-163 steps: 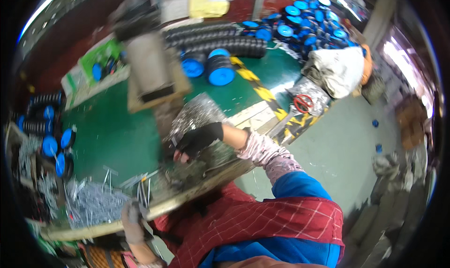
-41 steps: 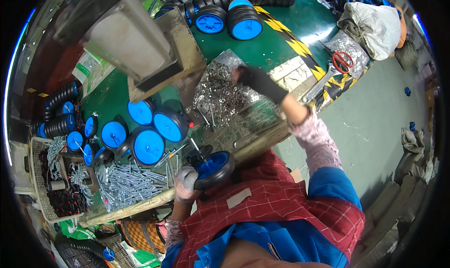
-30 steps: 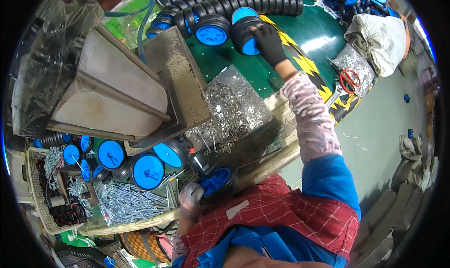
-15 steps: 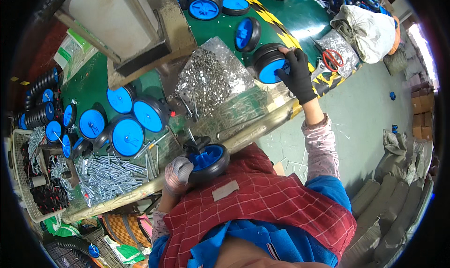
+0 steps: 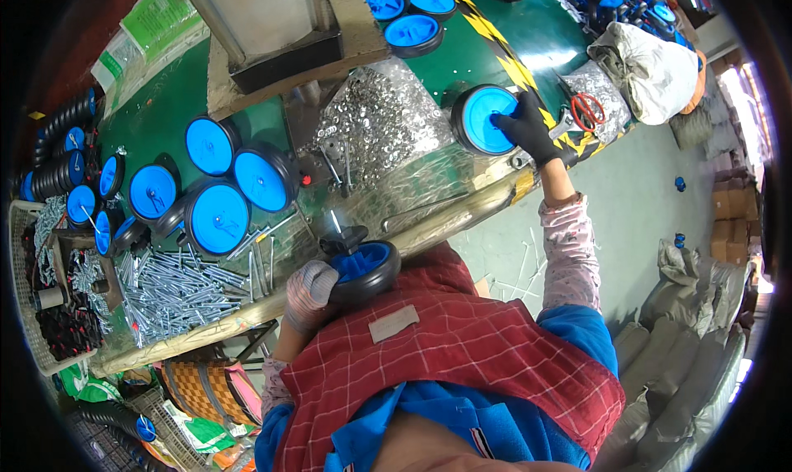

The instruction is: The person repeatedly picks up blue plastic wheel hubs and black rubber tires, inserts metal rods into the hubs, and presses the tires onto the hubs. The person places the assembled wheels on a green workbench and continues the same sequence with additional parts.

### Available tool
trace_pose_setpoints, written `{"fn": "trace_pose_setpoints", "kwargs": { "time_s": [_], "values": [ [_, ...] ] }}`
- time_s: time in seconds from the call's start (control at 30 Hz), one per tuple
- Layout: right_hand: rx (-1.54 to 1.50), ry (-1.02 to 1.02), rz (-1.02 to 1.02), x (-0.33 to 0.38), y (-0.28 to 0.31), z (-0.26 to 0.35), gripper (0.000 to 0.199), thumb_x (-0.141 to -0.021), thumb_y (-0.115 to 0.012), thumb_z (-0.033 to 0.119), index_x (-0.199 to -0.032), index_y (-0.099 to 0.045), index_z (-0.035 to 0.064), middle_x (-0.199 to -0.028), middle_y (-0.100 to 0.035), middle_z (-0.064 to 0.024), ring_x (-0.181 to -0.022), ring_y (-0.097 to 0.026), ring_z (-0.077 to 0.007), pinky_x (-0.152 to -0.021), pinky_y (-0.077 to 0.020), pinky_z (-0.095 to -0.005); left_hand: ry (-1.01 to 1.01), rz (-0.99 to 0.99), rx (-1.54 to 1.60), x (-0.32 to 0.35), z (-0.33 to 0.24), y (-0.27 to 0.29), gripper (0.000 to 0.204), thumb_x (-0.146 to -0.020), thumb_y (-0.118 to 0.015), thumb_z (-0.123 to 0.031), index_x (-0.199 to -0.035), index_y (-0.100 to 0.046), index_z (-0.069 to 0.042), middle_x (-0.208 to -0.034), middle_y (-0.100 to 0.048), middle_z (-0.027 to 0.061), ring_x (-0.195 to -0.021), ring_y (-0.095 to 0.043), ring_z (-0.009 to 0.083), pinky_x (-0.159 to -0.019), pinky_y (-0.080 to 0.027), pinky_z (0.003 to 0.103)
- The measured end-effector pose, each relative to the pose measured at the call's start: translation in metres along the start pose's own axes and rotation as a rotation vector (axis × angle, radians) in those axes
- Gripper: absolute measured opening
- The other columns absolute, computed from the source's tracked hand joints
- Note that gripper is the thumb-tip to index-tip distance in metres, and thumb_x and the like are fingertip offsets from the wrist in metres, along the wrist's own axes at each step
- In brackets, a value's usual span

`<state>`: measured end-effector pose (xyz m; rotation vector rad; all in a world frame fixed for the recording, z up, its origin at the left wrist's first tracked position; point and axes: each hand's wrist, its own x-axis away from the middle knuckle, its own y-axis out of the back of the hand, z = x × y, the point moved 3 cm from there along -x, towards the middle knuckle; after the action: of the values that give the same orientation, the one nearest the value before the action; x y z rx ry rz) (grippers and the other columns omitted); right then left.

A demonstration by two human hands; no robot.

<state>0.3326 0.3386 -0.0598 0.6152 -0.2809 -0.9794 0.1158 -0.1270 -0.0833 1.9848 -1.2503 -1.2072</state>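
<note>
My left hand (image 5: 308,294), in a grey striped glove, is closed on the rim of a black-tyred wheel (image 5: 365,290) with a blue hub, held against my apron. A black bracket (image 5: 343,240) sits on that hub, and a metal bolt (image 5: 335,221) sticks up through it. My right hand (image 5: 530,130), in a black glove, grips the right edge of another blue-faced wheel (image 5: 487,121) on the table. Its thumb lies on the blue face; the other fingers are partly hidden. Left of it, a clear plastic sheet (image 5: 429,134) bears many small metal nuts.
Several blue wheels (image 5: 216,218) and a pile of long bolts (image 5: 169,295) cover the left side. A parts basket (image 5: 25,307) stands beyond. Red-handled scissors (image 5: 587,111) and a wrench (image 5: 520,160) lie by my right hand. A machine stand (image 5: 289,59) rises at the back; more wheels (image 5: 412,31) lie far off.
The wheel under my right hand now shows its blue face upward more fully. The wheel that stood upright behind it is gone from there; one lies farther back. My left hand keeps its hold.
</note>
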Motion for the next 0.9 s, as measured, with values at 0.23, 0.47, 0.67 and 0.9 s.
{"fn": "trace_pose_setpoints", "kwargs": {
  "time_s": [0.23, 0.47, 0.67, 0.9],
  "values": [
    [0.230, 0.307, -0.097, 0.020, -0.009, 0.030, 0.052, -0.082, -0.077, 0.031, -0.120, -0.056, 0.0032, -0.101, -0.064, -0.0146, -0.088, -0.063, -0.0268, -0.078, -0.0507, -0.0397, -0.046, -0.045, 0.075, -0.004, 0.008, 0.001, 0.053, -0.054, -0.080, -0.012, -0.103, -0.059, -0.012, -0.100, -0.063, 0.0110, -0.090, -0.064, 0.0338, -0.073, -0.050, 0.044],
    [0.738, 0.657, -0.106, 0.079, -0.052, 0.064, 0.068, -0.075, -0.077, 0.043, -0.131, -0.055, 0.0129, -0.119, -0.056, -0.0166, -0.113, -0.052, -0.0394, -0.100, -0.0378, -0.0559, -0.013, -0.009, 0.129, -0.026, 0.007, 0.013, 0.045, -0.062, -0.078, -0.014, -0.102, -0.059, -0.009, -0.097, -0.062, 0.0127, -0.087, -0.064, 0.0350, -0.070, -0.051, 0.043],
    [0.542, 0.620, -0.223, 0.091, -0.072, 0.073, 0.060, -0.079, -0.076, 0.032, -0.132, -0.057, 0.0105, -0.107, -0.054, -0.0207, -0.098, -0.055, -0.0395, -0.095, -0.0459, -0.0493, -0.082, -0.083, 0.362, -0.047, -0.002, 0.019, 0.043, -0.069, -0.084, -0.012, -0.099, -0.055, -0.002, -0.085, -0.063, 0.0177, -0.072, -0.064, 0.0365, -0.060, -0.052, 0.043],
    [-0.867, 0.022, 0.397, 0.113, -0.139, 0.123, 0.068, -0.094, -0.057, 0.052, -0.133, -0.053, -0.0024, -0.121, -0.061, -0.0081, -0.109, -0.056, -0.0162, -0.095, -0.0442, -0.0305, -0.040, 0.033, 0.620, -0.068, -0.011, 0.025, 0.054, -0.066, -0.090, -0.019, -0.103, -0.055, -0.002, -0.087, -0.065, 0.0147, -0.075, -0.064, 0.0332, -0.078, -0.054, 0.045]
  ]
}}
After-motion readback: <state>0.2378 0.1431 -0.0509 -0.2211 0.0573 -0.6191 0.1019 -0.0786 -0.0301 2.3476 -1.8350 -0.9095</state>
